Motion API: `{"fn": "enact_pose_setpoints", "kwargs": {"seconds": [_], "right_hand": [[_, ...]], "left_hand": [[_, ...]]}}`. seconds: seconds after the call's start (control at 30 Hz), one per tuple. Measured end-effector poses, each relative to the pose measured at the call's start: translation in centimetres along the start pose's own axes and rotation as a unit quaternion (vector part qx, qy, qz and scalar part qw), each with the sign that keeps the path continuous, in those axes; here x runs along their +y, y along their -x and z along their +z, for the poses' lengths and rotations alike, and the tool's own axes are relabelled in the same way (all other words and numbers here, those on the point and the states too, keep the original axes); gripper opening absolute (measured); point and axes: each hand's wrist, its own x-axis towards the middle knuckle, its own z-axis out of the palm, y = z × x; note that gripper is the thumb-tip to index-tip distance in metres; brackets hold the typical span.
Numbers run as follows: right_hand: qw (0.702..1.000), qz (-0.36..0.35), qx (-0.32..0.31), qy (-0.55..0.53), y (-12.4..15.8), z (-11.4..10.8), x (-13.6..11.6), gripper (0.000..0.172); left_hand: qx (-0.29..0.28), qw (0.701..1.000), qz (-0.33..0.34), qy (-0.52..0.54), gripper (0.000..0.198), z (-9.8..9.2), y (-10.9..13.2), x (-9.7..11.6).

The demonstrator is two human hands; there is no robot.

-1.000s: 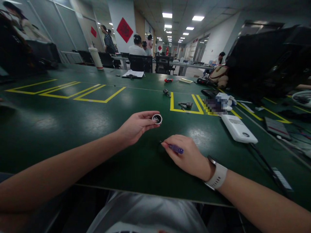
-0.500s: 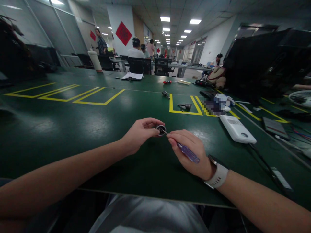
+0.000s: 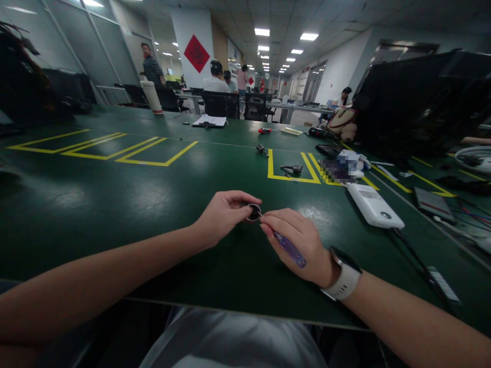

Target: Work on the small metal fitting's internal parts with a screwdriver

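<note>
My left hand (image 3: 226, 214) pinches a small round part (image 3: 253, 212) with a pale ring-shaped rim and a dark inside, between thumb and fingers. In my right hand (image 3: 295, 240) is a screwdriver (image 3: 290, 250) with a clear purple handle, its thin shaft pointing left and up. The shaft reaches the open face of the round part; its tip is hidden, so I cannot tell what it touches inside. Both hands are just above the green table (image 3: 215, 286), near its front edge.
Beyond my hands lie two dark metal parts (image 3: 293, 168) (image 3: 262, 150) by yellow tape, and a red-handled screwdriver (image 3: 264, 131). At right sits a white device (image 3: 376, 205) with a black cable. Farther back are a clipboard with paper (image 3: 209, 121) and a white bottle (image 3: 152, 96).
Both hands have come slightly nearer to me with the round part. The screwdriver has shifted a little left and down, and its shaft shows less. A person in the background has turned.
</note>
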Motion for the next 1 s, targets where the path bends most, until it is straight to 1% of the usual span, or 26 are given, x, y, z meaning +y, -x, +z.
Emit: {"fn": "enact_pose_setpoints", "kwargs": {"seconds": [0.17,0.27,0.33,0.43,0.5,0.57,0.63,0.7,0.73,0.83,0.9,1.0], "right_hand": [[1.0,-0.013,-0.01,0.022,-0.1,-0.1,-0.3,0.015],[1.0,0.002,-0.011,0.015,-0.1,0.1,-0.1,0.014],[1.0,0.022,-0.002,-0.007,0.0,0.2,0.0,0.014],[0.995,0.078,0.028,-0.051,0.0,0.3,0.5,0.012],[0.988,0.131,0.047,-0.073,0.0,0.4,0.8,0.013],[0.977,0.186,0.05,-0.094,0.0,0.4,1.2,0.014],[0.961,0.242,0.044,-0.126,-0.1,0.5,1.6,0.017],[0.94,0.294,0.033,-0.171,-0.2,0.5,1.8,0.02],[0.927,0.318,0.026,-0.197,-0.2,0.5,1.9,0.022],[0.888,0.369,0.005,-0.274,-0.3,0.4,1.9,0.024],[0.873,0.374,0.004,-0.313,-0.3,0.3,1.9,0.023],[0.871,0.347,0.001,-0.346,-0.1,0.1,1.7,0.02]], "left_hand": [[0.009,1.0,0.01,-0.011,0.016,-0.1,0.0,-0.2],[0.008,1.0,0.011,-0.01,0.015,-0.2,-0.1,-0.3],[0.005,1.0,0.01,-0.012,0.015,-0.2,-0.4,-0.4],[0.015,0.999,0.008,-0.036,0.02,-0.5,-1.0,-0.4],[0.03,0.998,0.014,-0.061,0.033,-1.1,-1.7,-0.5],[0.04,0.995,0.025,-0.088,0.048,-1.9,-2.5,-0.8],[0.052,0.988,0.051,-0.138,0.051,-2.9,-3.4,-1.1],[0.064,0.968,0.091,-0.226,0.049,-3.8,-4.1,-1.5],[0.073,0.95,0.115,-0.281,0.047,-4.2,-4.4,-1.7],[0.067,0.887,0.165,-0.426,0.039,-4.8,-4.8,-1.9],[0.054,0.852,0.179,-0.489,0.033,-4.7,-4.6,-1.9],[0.037,0.823,0.195,-0.532,0.03,-4.2,-4.1,-1.9]]}}
